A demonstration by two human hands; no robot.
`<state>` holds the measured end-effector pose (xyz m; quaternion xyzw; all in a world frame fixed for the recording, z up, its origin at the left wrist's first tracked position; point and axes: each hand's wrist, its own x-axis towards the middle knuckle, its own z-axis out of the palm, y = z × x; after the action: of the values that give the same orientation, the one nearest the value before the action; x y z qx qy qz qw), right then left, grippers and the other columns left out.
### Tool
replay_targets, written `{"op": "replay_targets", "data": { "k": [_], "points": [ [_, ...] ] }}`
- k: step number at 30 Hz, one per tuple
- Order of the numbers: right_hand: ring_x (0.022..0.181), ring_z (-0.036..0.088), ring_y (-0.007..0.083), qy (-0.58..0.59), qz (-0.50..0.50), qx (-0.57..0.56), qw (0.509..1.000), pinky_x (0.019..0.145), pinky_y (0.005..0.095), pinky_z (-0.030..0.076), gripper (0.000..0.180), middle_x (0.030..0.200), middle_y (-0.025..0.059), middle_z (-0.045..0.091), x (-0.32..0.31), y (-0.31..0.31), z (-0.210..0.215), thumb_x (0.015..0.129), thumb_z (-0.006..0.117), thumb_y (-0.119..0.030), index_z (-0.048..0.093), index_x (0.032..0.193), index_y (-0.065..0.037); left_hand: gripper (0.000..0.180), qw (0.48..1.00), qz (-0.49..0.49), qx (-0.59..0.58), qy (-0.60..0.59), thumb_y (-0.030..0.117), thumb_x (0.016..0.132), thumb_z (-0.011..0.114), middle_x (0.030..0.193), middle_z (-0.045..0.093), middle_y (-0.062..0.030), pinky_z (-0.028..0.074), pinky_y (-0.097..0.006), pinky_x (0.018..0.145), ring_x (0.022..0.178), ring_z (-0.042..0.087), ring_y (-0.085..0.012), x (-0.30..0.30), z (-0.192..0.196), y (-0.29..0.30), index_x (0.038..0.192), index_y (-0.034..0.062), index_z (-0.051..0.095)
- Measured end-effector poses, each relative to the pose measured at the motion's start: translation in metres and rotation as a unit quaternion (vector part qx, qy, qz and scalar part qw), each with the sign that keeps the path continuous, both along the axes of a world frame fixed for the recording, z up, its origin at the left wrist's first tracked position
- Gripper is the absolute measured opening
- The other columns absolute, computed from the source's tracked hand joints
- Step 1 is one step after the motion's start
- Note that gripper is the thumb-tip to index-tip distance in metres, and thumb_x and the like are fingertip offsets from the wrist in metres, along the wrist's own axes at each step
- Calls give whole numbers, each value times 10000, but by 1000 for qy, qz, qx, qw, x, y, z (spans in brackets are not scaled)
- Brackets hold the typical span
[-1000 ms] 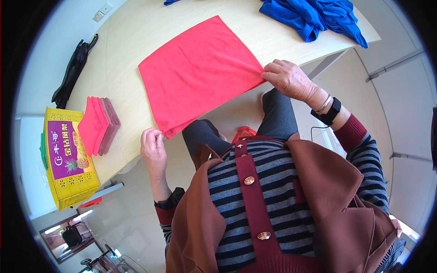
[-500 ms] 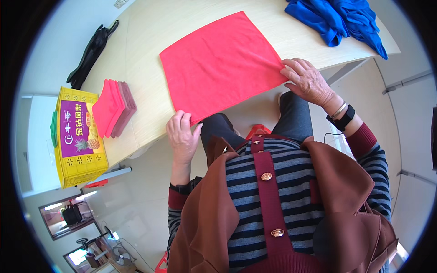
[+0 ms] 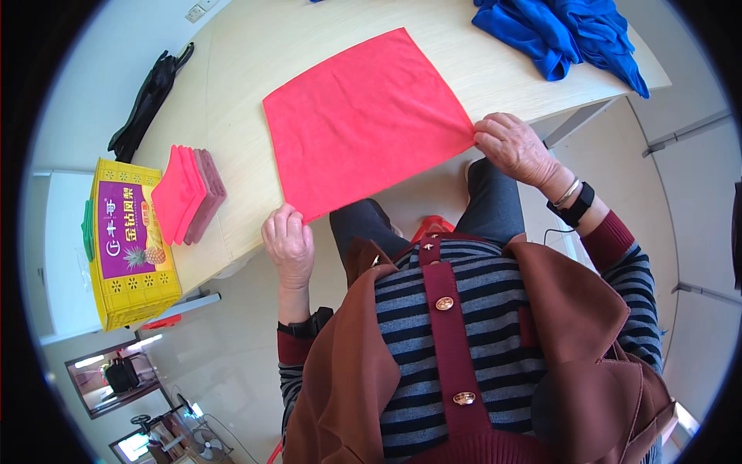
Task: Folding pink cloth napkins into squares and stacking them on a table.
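A square red cloth [image 3: 367, 124] lies spread over the pale wooden table, slightly wrinkled, its near edge at the table's front edge. My left hand [image 3: 290, 243] pinches the cloth's near left corner. At the near right corner, my right hand [image 3: 510, 147] grips the fabric between thumb and fingers. The near edge looks drawn straight between both hands. To the left stands a stack of folded red and brownish cloths [image 3: 189, 195].
A yellow and purple carton [image 3: 135, 240] stands left of the folded stack. Behind it lies a black folded item [image 3: 151, 104], perhaps an umbrella. Crumpled blue cloth [image 3: 560, 35] covers the table's far right. A red stool [image 3: 431, 226] shows below the table edge.
Both hands have closed more firmly on the near corners of the red cloth. My left hand has moved slightly left and down. The whole view has shifted a little.
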<state>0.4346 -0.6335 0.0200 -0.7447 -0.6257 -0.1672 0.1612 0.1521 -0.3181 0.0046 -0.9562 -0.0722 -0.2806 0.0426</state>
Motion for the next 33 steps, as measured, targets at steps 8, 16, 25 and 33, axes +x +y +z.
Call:
{"op": "replay_targets", "data": {
  "k": [8,16,25,33],
  "points": [
    [1180,506,308,123,-17,-31,992,1000,407,426,373,1238,134,550,-4,18,17,920,579,-309,555,1183,-46,316,999,-14,-40,-15,-31,660,732,1028,574,-132,436,-431,881,991,559,-297,10,0,-17,942,20,598],
    [1440,210,290,61,-48,-153,985,1185,432,149,650,1548,122,257,-13,65,-1,990,352,-509,293,1485,-91,334,997,-57,-50,4,0,683,732,989,596,-150,473,-427,852,947,586,-322,18,-4,-28,994,35,615],
    [1450,185,299,73,-90,-96,989,1184,443,130,691,1550,160,241,-14,87,-7,985,344,-526,285,1483,-52,365,987,-89,-130,23,111,779,694,1128,606,-187,454,-426,929,1055,564,-370,50,24,-19,1112,-10,610],
    [1451,164,341,100,-206,-148,962,1180,457,126,734,1545,194,232,0,93,-5,977,348,-536,264,1478,-6,639,975,48,-130,171,397,971,456,1528,261,-196,159,-454,1163,1432,209,-334,74,-6,12,1467,27,297]
  ]
}}
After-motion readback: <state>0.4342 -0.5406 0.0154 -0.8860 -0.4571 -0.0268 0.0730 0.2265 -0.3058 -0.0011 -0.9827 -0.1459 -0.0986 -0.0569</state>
